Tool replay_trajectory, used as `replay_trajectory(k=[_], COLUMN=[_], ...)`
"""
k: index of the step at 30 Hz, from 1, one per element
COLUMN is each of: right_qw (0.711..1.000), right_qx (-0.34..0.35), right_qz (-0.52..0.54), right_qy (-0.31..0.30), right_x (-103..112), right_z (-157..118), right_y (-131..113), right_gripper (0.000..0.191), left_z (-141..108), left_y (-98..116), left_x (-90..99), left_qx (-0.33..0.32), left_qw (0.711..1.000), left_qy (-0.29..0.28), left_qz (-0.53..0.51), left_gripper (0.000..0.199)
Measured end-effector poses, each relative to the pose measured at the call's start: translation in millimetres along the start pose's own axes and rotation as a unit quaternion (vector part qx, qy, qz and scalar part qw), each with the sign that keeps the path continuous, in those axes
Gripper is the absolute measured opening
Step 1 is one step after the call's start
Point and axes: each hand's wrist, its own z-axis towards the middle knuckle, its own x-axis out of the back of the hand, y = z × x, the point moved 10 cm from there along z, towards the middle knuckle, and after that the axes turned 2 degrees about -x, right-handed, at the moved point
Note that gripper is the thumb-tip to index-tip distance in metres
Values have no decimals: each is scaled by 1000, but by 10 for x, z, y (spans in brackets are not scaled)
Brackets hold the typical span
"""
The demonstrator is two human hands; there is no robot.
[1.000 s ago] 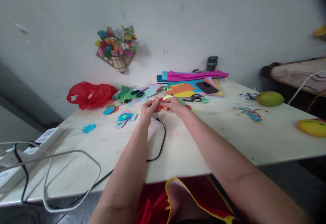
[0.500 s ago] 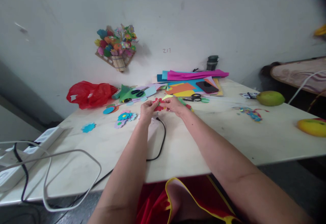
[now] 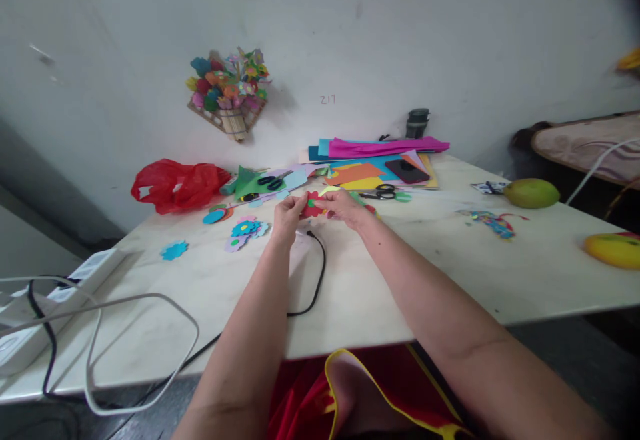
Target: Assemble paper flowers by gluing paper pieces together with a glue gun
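Left hand (image 3: pixel 289 215): shifted outward; fingers clamped flower (image 3: pixel 314 211) at left.
Right hand (image 3: pixel 341 207): fingers clamped flower's right.
Centre (image 3: pixel 311 203): pressed, apparently; next required steady pressure.

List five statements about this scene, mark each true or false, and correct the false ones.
1. The left hand and right hand both touch the red flower cutout. True.
2. The red bag lies right of both hands. False: the red bag lies left of them.
3. The red flower cutout has a green centre. True.
4. The phone lies under the coloured sheets. False: the phone lies on top.
5. A black cable ends between the forearms. True.
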Motion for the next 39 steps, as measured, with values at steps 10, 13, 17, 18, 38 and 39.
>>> replay_trajectory(k=[10,13,17,18,38,39], right_qw=[998,998,996,996,993,993], right_qx=[-10,-12,-9,-9,-28,-30], right_qz=[56,57,70,73,92,91], right_qy=[29,39,48,52,68,69], right_x=[-21,-8,28,41,61,57], right_z=[-18,-7,12,13,-11,-18], right_y=[12,21,33,37,43,39], right_gripper=[31,30,32,31,27,26], left_z=[-29,-52,-84,-88,-68,-68], left_y=[3,14,24,25,-46,-47], left_x=[-50,-76,-149,-164,-230,-230], left_qx=[3,11,23,25,28,28], left_qw=[1000,1000,998,997,991,991], left_qy=[0,-10,-59,-72,-128,-128], left_qz=[1,9,21,23,21,22], left_gripper=[50,50,48,48,38,38])
